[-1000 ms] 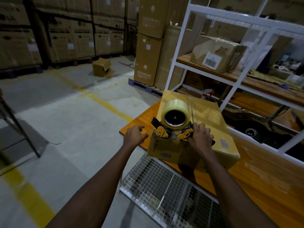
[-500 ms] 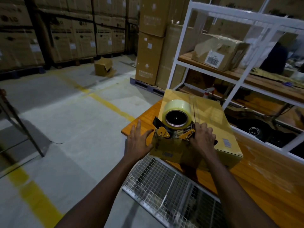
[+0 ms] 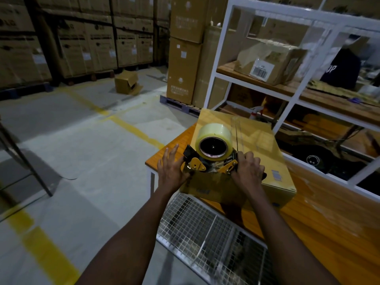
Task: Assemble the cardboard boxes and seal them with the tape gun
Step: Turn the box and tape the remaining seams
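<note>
The fingers (image 3: pixel 249 156) of the right hand (image 3: pixel 247 171) are curling round the handle of the tape gun (image 3: pixel 197 166). It is sitting, with its round glossy roll (image 3: pixel 213 134), on the near edge of the flat cardboard box (image 3: pixel 265 145) at centre frame. The left hand (image 3: pixel 171 169), fingers straight, is pressing the box's left corner.

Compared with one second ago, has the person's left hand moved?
Yes. The left hand moved rightward, from the orange wooden table edge to the yellow cardboard box's left end.

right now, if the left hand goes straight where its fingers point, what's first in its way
Probably nothing: the left hand points along the box's left side over the table corner; depth unclear.
</note>
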Demonstrator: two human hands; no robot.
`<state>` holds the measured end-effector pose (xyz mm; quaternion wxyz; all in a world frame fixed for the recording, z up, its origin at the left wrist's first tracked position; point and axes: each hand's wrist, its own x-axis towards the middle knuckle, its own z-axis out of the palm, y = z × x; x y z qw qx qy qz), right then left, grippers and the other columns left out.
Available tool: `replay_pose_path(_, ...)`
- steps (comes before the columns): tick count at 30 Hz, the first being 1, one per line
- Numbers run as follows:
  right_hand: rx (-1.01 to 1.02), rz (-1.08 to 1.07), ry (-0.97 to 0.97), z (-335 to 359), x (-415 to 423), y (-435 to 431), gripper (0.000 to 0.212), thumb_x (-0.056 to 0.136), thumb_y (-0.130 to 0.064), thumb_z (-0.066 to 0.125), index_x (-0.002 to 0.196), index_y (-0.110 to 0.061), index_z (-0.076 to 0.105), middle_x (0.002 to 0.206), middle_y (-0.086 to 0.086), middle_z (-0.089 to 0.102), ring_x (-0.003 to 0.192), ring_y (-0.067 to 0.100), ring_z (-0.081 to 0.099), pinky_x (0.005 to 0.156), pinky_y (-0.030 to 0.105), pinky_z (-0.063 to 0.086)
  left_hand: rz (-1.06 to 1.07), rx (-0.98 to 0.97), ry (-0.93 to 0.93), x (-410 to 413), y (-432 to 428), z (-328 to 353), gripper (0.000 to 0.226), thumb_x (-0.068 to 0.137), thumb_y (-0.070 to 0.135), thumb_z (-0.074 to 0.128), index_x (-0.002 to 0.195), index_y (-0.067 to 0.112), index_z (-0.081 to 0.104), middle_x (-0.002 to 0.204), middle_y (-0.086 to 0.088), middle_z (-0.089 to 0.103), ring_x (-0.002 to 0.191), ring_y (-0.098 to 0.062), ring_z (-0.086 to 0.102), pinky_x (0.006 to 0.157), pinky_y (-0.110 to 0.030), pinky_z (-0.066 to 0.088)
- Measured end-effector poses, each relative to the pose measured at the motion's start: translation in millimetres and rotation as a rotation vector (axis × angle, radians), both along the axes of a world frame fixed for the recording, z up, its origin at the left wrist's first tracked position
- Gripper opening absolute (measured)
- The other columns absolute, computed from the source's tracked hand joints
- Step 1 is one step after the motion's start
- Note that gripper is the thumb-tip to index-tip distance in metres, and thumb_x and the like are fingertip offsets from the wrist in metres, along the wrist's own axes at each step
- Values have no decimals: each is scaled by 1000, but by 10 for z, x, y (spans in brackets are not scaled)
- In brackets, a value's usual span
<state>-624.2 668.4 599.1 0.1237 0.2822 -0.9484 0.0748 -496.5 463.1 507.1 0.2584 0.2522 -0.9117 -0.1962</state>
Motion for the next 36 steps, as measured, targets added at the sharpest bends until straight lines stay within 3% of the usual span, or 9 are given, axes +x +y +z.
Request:
replay_pose_path(3,11,-6,29,27,-109,201,48,84,-31,69,126,-14,51,115,14,49,103,36,47,82,47,40,15,1,39,-4,9,19,50,77,66,60,113,31,62,161,-2,25,148,-36,19,105,-65,28)
replay_pose_path(6,39,-20,55,35,-284,512,53,84,-36,70,129,-14,51,117,15,49,105,37,48,83,47,40,25,-32,30,-11,20,14,49,74,61,73,112,31,64,159,-3,30,146,-37,22,104,-66,28)
replay_pose_path(11,65,-4,75,40,-432,762,52,80,-31,75,123,-11,54,113,17,52,100,40,51,78,48,42,92,-150,-79,-21,124,86,51,70,54,78,113,33,59,151,-1,41,141,-35,31,101,-66,33)
replay_pose_path(16,90,24,73,98,-441,767,48,83,-29,71,124,-15,50,117,14,50,105,36,49,81,45,41,0,-281,-123,15,379,228,74,75,56,42,140,21,49,151,-2,46,142,-25,37,109,-57,24)
replay_pose_path(21,61,48,42,75,-481,783,46,87,-28,66,127,-18,47,120,11,47,108,33,46,84,44,40,-79,-316,-415,28,587,335,91,76,62,10,158,23,15,165,4,10,152,-16,12,116,-54,9)
replay_pose_path(24,43,76,17,69,-515,841,45,87,-27,67,127,-18,48,119,12,47,107,33,47,83,44,40,-66,-340,-488,61,605,369,91,76,63,7,159,24,9,166,6,5,152,-15,8,118,-55,6)
replay_pose_path(29,-17,35,-25,21,-764,1305,44,83,-24,69,123,-16,53,114,14,49,103,37,48,81,46,41,-30,-331,-525,39,659,410,92,77,65,8,158,21,16,165,4,11,152,-16,12,117,-59,6)
replay_pose_path(36,-55,32,62,-86,-1061,1845,37,82,-20,70,115,-14,57,106,16,51,97,38,47,77,46,40,152,-267,-616,-147,991,509,99,78,71,0,157,15,15,166,-4,9,152,-25,9,114,-63,5)
